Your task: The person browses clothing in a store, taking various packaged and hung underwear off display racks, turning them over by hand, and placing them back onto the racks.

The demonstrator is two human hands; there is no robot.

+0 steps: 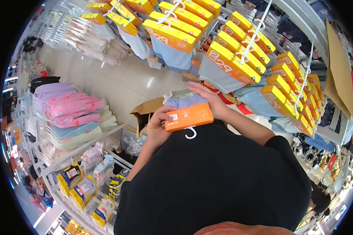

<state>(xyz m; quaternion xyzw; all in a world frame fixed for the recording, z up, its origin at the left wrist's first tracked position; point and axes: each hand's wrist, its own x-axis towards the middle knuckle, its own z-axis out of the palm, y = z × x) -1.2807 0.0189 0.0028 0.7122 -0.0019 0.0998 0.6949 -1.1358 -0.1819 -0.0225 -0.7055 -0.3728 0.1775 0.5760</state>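
In front of my chest is a pack of folded lilac clothing (188, 102) with an orange card header (189, 118) and a white plastic hook pointing toward me. My left hand (159, 122) is closed on the pack's left end, fingers bent over the card's edge. Along the opposite side lies my right hand (210, 101), its fingers stretched out straight over the cloth and its palm near the card's right end. Its thumb is hidden. A brown cardboard box (145, 113) stands open just beyond my left hand.
Yellow-and-orange headed packs (233, 58) hang in rows on metal hooks ahead and to the right. Folded pink and purple clothes (72, 109) hang on the left. Smaller yellow packs (84, 192) hang on a lower rack. A cardboard sheet (338, 66) juts out at the upper right.
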